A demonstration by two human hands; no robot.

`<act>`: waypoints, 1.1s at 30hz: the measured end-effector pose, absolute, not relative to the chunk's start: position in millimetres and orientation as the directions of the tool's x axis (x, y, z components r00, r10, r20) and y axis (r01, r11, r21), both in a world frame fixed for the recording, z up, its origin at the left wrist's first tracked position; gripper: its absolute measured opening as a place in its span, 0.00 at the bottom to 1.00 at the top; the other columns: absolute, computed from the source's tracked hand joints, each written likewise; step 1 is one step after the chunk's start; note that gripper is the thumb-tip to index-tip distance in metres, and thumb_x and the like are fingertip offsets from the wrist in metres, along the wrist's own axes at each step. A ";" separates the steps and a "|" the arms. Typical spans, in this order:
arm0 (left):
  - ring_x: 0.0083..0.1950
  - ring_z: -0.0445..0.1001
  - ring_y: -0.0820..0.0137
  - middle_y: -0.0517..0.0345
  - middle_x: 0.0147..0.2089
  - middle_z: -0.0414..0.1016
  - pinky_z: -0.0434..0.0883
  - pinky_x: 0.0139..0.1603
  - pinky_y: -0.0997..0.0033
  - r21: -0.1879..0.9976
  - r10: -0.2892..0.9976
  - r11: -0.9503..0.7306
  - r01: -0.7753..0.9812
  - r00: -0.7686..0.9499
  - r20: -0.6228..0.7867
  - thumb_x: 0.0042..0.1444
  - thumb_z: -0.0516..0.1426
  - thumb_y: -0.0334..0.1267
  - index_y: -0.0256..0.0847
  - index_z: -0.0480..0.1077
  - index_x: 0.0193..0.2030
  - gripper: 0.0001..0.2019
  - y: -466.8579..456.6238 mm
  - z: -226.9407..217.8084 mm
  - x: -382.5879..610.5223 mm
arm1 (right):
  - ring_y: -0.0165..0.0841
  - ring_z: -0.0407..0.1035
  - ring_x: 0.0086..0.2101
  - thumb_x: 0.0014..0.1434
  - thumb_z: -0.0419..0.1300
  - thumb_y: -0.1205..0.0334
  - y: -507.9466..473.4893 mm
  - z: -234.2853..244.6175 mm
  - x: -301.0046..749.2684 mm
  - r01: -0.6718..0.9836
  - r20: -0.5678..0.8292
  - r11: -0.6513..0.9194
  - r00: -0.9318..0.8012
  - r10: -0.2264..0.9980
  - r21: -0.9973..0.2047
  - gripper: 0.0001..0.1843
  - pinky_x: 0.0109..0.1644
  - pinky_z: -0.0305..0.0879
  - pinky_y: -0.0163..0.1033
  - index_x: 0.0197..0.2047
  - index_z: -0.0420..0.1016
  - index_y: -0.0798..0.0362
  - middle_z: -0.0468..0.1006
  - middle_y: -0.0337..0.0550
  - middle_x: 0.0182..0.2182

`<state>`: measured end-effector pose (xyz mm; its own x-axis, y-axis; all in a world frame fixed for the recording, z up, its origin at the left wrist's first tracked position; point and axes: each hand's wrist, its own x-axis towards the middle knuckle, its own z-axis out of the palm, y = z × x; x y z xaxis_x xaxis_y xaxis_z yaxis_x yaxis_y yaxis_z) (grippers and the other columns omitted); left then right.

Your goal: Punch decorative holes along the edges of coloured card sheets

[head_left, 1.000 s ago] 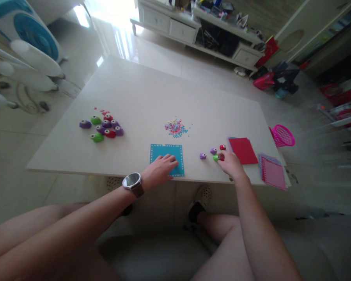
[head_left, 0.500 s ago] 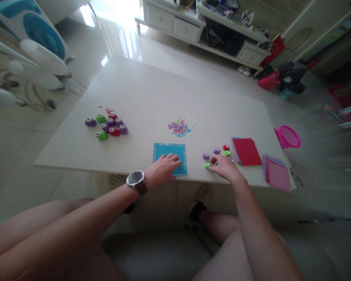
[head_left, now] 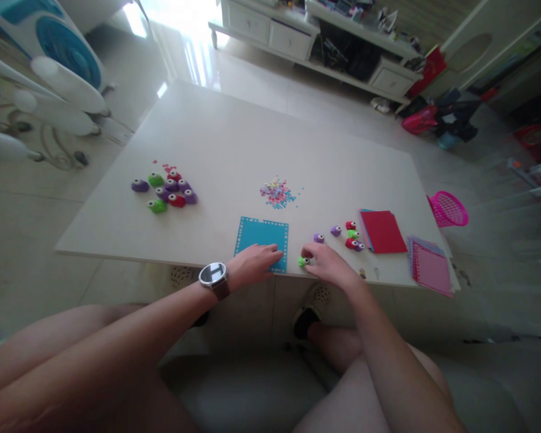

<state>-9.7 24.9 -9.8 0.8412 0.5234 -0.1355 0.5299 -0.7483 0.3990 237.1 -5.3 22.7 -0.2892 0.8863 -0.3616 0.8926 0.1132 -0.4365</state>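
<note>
My left hand (head_left: pixel 258 262) lies with its fingers stretched out on a blue square of paper (head_left: pixel 264 232) that has small holes punched along its borders. To the right of that sheet, my right hand (head_left: pixel 328 262) grips a small green craft punch (head_left: pixel 302 262) at the table's front edge. The fingers hide part of the punch. Just beyond this hand stand a purple punch (head_left: pixel 319 239), another purple punch (head_left: pixel 336 231) and a small cluster of red, green and purple punches (head_left: pixel 352 234).
On the white table (head_left: pixel 234 132) lies a heap of punched confetti (head_left: pixel 277 193). Several larger punches (head_left: pixel 171 186) sit at the left. A red-topped paper stack (head_left: pixel 383 232) and pink punched sheets (head_left: pixel 431 267) lie at the right. Beyond the edge is a pink basket (head_left: pixel 451 209).
My right hand has moved left towards the blue paper with the green punch. The blue paper has turned slightly under my left hand. Two small items by my right wrist are now uncovered.
</note>
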 end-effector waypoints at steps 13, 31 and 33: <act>0.41 0.77 0.64 0.51 0.47 0.75 0.70 0.40 0.66 0.415 0.515 -0.752 0.511 0.850 -0.114 0.63 0.54 0.35 0.42 0.70 0.46 0.07 24.0 -13.6 -9.4 | 0.34 0.69 0.38 0.54 0.59 0.73 -8.0 16.8 220.8 0.816 -0.306 0.159 -0.379 0.873 -0.556 0.10 0.44 0.62 0.36 0.39 0.72 0.52 0.77 0.43 0.37; 0.41 0.77 0.65 0.52 0.46 0.75 0.68 0.38 0.66 0.420 0.506 -0.758 0.500 0.856 -0.106 0.65 0.52 0.33 0.41 0.71 0.45 0.07 23.8 -10.9 -8.3 | 0.34 0.70 0.41 0.58 0.59 0.73 -8.1 17.8 218.0 0.780 -0.284 0.174 -0.412 0.866 -0.600 0.10 0.47 0.64 0.37 0.42 0.73 0.53 0.77 0.44 0.40; 0.41 0.77 0.64 0.52 0.46 0.74 0.69 0.39 0.66 0.427 0.508 -0.753 0.501 0.855 -0.106 0.65 0.53 0.34 0.41 0.71 0.46 0.07 23.7 -11.1 -8.3 | 0.34 0.70 0.41 0.58 0.59 0.73 -8.3 16.6 217.1 0.779 -0.283 0.177 -0.416 0.865 -0.602 0.10 0.47 0.64 0.38 0.42 0.73 0.53 0.77 0.43 0.40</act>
<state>-8.3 23.7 -11.1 0.8547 0.5082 -0.1064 0.5008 -0.7529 0.4269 217.1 -8.3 16.6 -0.4155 0.8646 -0.2825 0.7785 0.1775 -0.6020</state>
